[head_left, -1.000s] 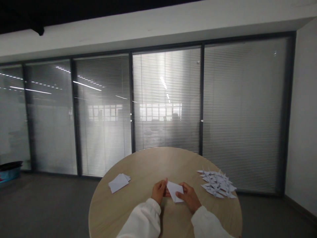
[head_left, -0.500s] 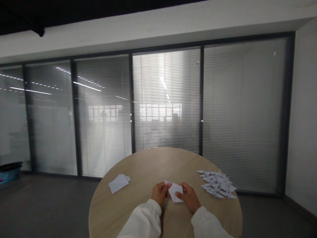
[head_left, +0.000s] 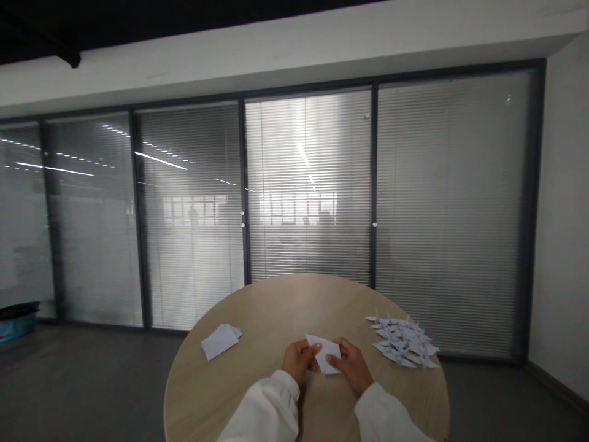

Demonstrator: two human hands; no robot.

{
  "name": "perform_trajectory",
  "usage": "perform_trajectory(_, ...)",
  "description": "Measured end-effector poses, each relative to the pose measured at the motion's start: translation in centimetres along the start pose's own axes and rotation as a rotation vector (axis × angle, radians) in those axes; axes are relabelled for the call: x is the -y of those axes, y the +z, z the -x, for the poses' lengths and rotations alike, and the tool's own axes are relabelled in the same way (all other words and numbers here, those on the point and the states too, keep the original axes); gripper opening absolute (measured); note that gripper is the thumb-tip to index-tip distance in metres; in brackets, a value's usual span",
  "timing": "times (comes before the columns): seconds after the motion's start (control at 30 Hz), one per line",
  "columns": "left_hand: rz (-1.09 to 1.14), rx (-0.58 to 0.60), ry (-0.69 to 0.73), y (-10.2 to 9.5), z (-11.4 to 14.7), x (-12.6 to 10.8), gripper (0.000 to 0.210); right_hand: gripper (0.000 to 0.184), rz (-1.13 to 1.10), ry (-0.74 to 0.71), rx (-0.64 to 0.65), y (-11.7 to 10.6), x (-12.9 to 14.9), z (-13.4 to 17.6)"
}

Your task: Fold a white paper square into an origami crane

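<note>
A folded piece of white paper (head_left: 327, 350) is held between both hands above the near part of the round table. My left hand (head_left: 298, 360) pinches its left edge, thumb on top. On the right side, my right hand (head_left: 351, 364) grips the paper with the thumb pressed on its face and the fingers behind. Off to the right lies a heap of folded paper cranes (head_left: 405, 341). A small stack of white paper sheets (head_left: 221, 341) rests at the left of the table.
The round wooden table (head_left: 308, 301) has a curved edge on both sides. Beyond it stands a glass partition with blinds (head_left: 308, 184). A blue tub-like object (head_left: 18, 324) sits on the floor at far left.
My left thumb has shifted slightly to the right along the paper. Both hands keep their hold, and the stack and the heap look the same.
</note>
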State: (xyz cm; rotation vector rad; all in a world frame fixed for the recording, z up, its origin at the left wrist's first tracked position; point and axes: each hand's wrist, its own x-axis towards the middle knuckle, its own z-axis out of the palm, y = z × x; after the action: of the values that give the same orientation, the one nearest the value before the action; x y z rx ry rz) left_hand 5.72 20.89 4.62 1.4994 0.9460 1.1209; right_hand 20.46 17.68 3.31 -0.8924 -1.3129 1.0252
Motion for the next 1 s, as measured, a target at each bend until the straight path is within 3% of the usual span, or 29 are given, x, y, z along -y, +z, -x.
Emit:
perform_trajectory(0.17, -0.056, 0.004, -0.077, 0.20, 0.00, 0.25, 0.041, 0.032, -0.035, -0.016, -0.037, -0.24, -0.20, -0.13)
perform_trajectory(0.5, -0.107, -0.002, 0.016, 0.17, 0.39, -0.25, 0.044, 0.032, -0.038, -0.016, -0.035, -0.18, 0.05, -0.04)
perform_trajectory(0.77, -0.074, 0.147, -0.133, 0.65, 0.69, -0.15, 0.049, 0.030, -0.037, -0.030, -0.053, -0.29, 0.35, 0.07)
perform_trajectory(1.0, -0.164, 0.157, 0.000, 0.45, 0.82, -0.20, 0.051, 0.030, -0.045, -0.020, -0.053, -0.14, 0.46, 0.05)
